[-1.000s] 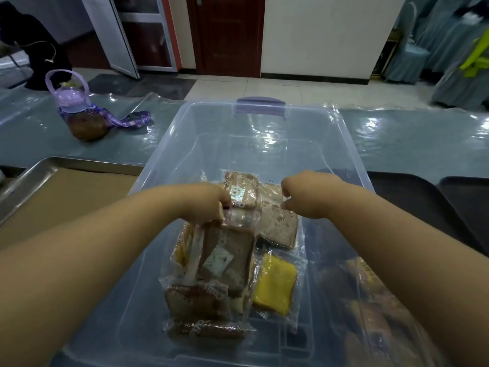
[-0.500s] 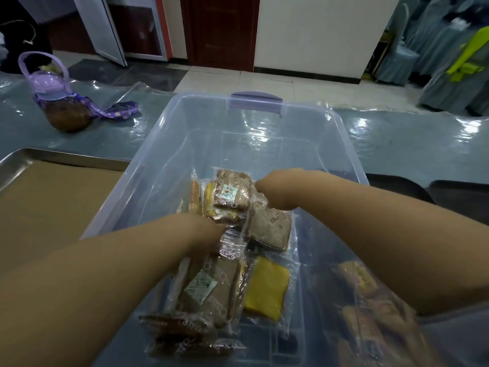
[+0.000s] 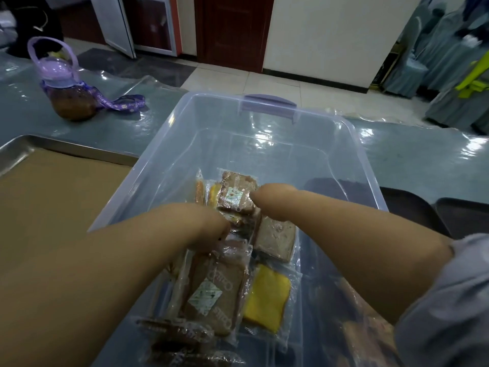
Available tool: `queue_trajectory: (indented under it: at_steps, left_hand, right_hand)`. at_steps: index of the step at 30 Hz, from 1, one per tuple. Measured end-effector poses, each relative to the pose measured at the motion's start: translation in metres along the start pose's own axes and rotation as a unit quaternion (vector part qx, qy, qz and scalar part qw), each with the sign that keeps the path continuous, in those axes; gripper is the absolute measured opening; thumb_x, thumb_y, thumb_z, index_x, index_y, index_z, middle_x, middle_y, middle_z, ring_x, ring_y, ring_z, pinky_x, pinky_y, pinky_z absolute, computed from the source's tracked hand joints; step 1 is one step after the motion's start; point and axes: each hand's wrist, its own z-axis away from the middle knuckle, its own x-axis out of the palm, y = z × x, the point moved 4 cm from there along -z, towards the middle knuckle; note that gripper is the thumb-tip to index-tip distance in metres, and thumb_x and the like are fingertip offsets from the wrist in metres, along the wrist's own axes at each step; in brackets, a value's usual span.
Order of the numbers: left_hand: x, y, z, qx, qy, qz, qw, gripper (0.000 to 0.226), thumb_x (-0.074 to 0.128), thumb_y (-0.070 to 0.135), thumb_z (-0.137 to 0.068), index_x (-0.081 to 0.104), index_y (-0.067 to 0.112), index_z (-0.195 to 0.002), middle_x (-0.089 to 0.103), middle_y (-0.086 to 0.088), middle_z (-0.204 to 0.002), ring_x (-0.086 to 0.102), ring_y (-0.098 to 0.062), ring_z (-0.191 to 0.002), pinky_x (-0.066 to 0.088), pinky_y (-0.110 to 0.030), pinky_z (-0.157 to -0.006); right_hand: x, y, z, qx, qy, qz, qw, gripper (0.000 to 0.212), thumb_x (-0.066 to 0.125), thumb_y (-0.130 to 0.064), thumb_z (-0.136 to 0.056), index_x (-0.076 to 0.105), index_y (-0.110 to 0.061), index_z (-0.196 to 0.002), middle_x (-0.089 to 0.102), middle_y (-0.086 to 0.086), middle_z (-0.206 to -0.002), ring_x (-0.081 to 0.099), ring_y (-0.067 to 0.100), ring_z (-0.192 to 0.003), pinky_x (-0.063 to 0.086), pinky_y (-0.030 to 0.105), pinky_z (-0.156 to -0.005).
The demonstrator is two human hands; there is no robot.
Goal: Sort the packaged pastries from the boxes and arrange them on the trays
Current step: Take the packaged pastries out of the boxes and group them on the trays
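Picking is in hand: in the clear plastic box (image 3: 356,144) on the surface, the left hand (image 3: 211,231) digs among wrapped brown pastry packets (image 3: 214,292) and the right hand (image 3: 267,197) touches the topmost brown packet (image 3: 234,197). Both sets of fingers are hidden, so I cannot tell either grip. Next probably comes lifting one across to the paper-lined steel tray (image 3: 66,147).

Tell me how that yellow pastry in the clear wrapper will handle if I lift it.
The yellow square pastry in clear film probably feels light and soft: it looks like a thin sponge slab. Its glossy wrapper may be slippery, and the loose film edges would likely flop. It lies flat in the clear plastic bin, so rolling seems unlikely.
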Motion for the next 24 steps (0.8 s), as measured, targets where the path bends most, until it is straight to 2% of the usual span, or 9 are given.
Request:
queue_trajectory:
  at_steps: [1, 5, 7, 10, 15, 17, 20, 24]
  left_hand:
    - [-0.003, 0.0, 0.002, -0.001, 0.003, 0.003, 1.0, 0.031, 0.05, 0.02, -0.095, 0.053, 0.017, -0.126, 0.056, -0.005, -0.123, 0.053, -0.022, -0.103, 0.037, -0.026, -0.075]
    - [-0.012, 0.0, 0.007, -0.009, 0.016, 0.019, 1.0, 0.037, 0.049, 0.011, -0.095, 0.05, 0.017, -0.131, 0.054, -0.006, -0.124, 0.047, -0.019, -0.09, 0.034, -0.023, -0.065]
    - [-0.014, -0.002, 0.009, -0.007, 0.024, 0.031, 0.999, 0.037, 0.05, 0.009, -0.094, 0.052, 0.018, -0.13, 0.054, -0.005, -0.125, 0.052, -0.022, -0.1, 0.038, -0.023, -0.069]
    - [-0.014, -0.006, 0.01, -0.004, 0.038, 0.058, 0.998, 0.034, 0.052, 0.009, -0.092, 0.056, 0.018, -0.125, 0.055, -0.005, -0.123, 0.053, -0.023, -0.108, 0.038, -0.027, -0.076]
    - [-0.016, -0.016, 0.011, -0.014, 0.06, 0.081, 0.995, 0.025, 0.054, 0.01, -0.09, 0.061, 0.016, -0.113, 0.06, -0.003, -0.106, 0.053, -0.019, -0.088, 0.038, -0.027, -0.07]
    - [-0.02, -0.018, 0.011, -0.022, 0.073, 0.078, 0.994, 0.024, 0.053, 0.011, -0.091, 0.061, 0.015, -0.113, 0.06, -0.003, -0.102, 0.051, -0.019, -0.085, 0.039, -0.027, -0.07]
    - [-0.025, -0.02, 0.011, -0.035, 0.091, 0.075, 0.992, 0.027, 0.053, 0.011, -0.091, 0.06, 0.017, -0.116, 0.059, -0.006, -0.112, 0.055, -0.022, -0.095, 0.043, -0.031, -0.076]
    - [-0.026, -0.027, 0.011, -0.045, 0.105, 0.069, 0.991, 0.027, 0.06, 0.015, -0.087, 0.063, 0.02, -0.113, 0.06, -0.005, -0.112, 0.057, -0.023, -0.101, 0.047, -0.031, -0.081]
  right_hand:
    - [-0.003, 0.002, -0.001, 0.001, 0.006, 0.0, 1.0, 0.018, 0.047, 0.005, -0.09, 0.048, -0.009, -0.101, 0.047, 0.003, -0.082, 0.048, 0.023, -0.08, 0.041, 0.033, -0.066]
    - [-0.017, 0.018, -0.004, 0.017, 0.043, -0.025, 0.999, 0.019, 0.047, 0.003, -0.09, 0.05, -0.013, -0.099, 0.049, 0.004, -0.089, 0.048, 0.023, -0.081, 0.044, 0.033, -0.069]
    - [-0.026, 0.028, -0.004, 0.027, 0.057, -0.045, 0.997, 0.022, 0.047, 0.005, -0.089, 0.047, -0.016, -0.093, 0.051, 0.006, -0.092, 0.049, 0.025, -0.082, 0.045, 0.035, -0.071]
    - [-0.041, 0.035, -0.011, 0.017, 0.086, -0.046, 0.995, 0.023, 0.043, 0.007, -0.087, 0.054, -0.009, -0.1, 0.054, 0.009, -0.097, 0.048, 0.025, -0.081, 0.042, 0.034, -0.067]
    - [-0.056, 0.028, -0.035, -0.027, 0.116, -0.049, 0.992, 0.025, 0.044, 0.007, -0.087, 0.053, -0.01, -0.102, 0.048, 0.004, -0.097, 0.045, 0.021, -0.081, 0.036, 0.032, -0.065]
    - [-0.059, 0.02, -0.044, -0.056, 0.118, -0.056, 0.99, 0.025, 0.043, 0.007, -0.086, 0.052, -0.01, -0.103, 0.047, 0.004, -0.099, 0.044, 0.021, -0.083, 0.035, 0.032, -0.067]
    - [-0.055, 0.01, -0.057, -0.1, 0.104, -0.07, 0.987, 0.026, 0.04, 0.005, -0.087, 0.052, -0.008, -0.107, 0.049, 0.007, -0.107, 0.045, 0.023, -0.09, 0.033, 0.031, -0.073]
    - [-0.043, 0.005, -0.075, -0.124, 0.068, -0.108, 0.984, 0.019, 0.04, 0.0, -0.091, 0.051, -0.005, -0.106, 0.05, 0.013, -0.116, 0.05, 0.028, -0.1, 0.034, 0.03, -0.077]
